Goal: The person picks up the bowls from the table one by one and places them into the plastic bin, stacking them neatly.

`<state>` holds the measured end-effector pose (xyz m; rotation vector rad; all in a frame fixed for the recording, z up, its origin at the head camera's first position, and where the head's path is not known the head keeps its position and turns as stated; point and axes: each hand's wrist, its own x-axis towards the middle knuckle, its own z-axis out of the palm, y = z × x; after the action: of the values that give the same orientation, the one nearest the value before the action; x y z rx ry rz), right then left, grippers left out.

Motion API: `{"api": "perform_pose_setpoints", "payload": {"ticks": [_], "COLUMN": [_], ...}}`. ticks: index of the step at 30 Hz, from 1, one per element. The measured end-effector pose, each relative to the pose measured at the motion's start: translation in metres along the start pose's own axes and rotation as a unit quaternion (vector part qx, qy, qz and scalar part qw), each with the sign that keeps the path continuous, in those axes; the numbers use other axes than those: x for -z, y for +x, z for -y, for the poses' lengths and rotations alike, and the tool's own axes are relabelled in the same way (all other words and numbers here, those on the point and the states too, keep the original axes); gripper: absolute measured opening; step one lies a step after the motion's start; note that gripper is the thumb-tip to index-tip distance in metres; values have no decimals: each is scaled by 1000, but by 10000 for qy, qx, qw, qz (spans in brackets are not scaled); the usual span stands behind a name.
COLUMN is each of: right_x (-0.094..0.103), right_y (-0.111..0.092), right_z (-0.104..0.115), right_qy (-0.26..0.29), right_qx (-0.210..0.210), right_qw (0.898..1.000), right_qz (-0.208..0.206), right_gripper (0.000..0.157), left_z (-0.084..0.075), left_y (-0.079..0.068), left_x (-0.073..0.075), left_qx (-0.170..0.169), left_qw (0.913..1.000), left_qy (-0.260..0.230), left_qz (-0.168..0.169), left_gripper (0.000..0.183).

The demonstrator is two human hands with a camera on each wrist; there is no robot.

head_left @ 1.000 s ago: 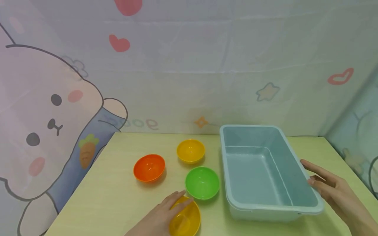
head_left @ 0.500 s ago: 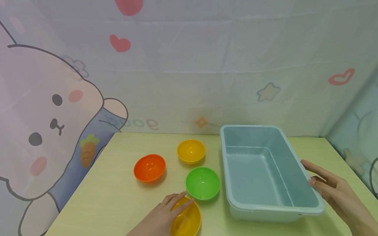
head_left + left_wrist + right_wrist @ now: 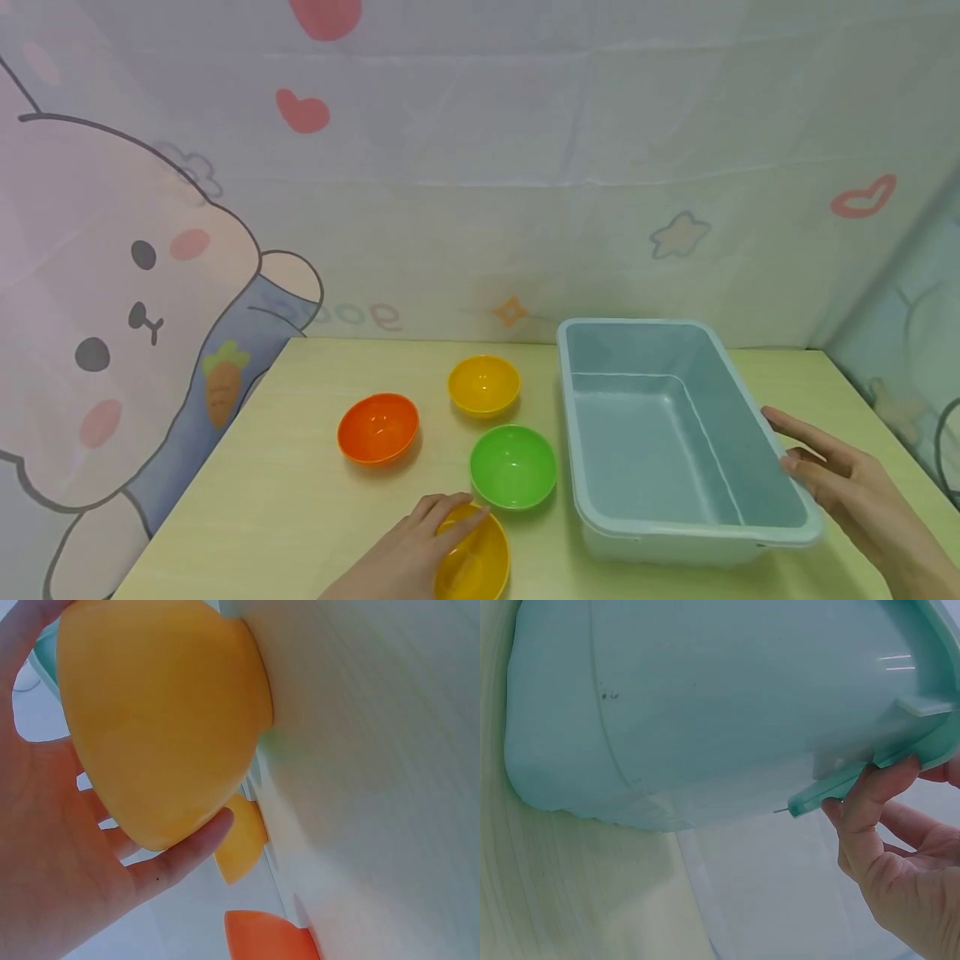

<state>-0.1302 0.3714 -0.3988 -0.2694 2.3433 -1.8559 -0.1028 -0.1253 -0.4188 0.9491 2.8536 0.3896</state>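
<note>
My left hand (image 3: 412,542) grips the near yellow bowl (image 3: 482,562) by its left side, close to the table's front edge. In the left wrist view the bowl (image 3: 165,720) stands upright with its foot on the table, thumb and fingers spread round it. Just beyond it sits a green bowl (image 3: 513,467). Over on the right, my right hand (image 3: 855,492) holds the rim of a pale blue-green plastic basin (image 3: 697,531). The right wrist view shows curled fingers (image 3: 881,791) on the basin's rim; its inside holds nothing.
An orange bowl (image 3: 378,429) rests at the left of the table, and a second yellow bowl (image 3: 484,386) farther back. Behind the table (image 3: 247,517) hangs a printed cloth (image 3: 465,192). A dark cable (image 3: 943,446) shows at the far right.
</note>
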Motion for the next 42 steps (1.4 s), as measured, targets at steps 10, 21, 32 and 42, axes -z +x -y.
{"api": "perform_pose_setpoints", "payload": {"ticks": [10,21,32,42], "right_x": [-1,1,-1,-3], "right_y": [-1,0,-1,-2], "right_z": [1,2,1,4], "right_qy": [80,148,-30,128], "right_qx": [-58,-150,54,83], "right_qw": [10000,9998,9999,9999], "right_qz": [-11,16,-108,66], "right_gripper": [54,54,53,53], "left_z": [-1,-9,-13,-19], "left_y": [2,4,4,11], "left_x": [3,9,14,23], "left_qx": [171,540,22,-268], "left_qw": [9994,9963,9999,9996], "left_qy": [-194,-455,-102,64], "left_qz": [238,484,-24,10], "left_gripper": [97,100,96,96]}}
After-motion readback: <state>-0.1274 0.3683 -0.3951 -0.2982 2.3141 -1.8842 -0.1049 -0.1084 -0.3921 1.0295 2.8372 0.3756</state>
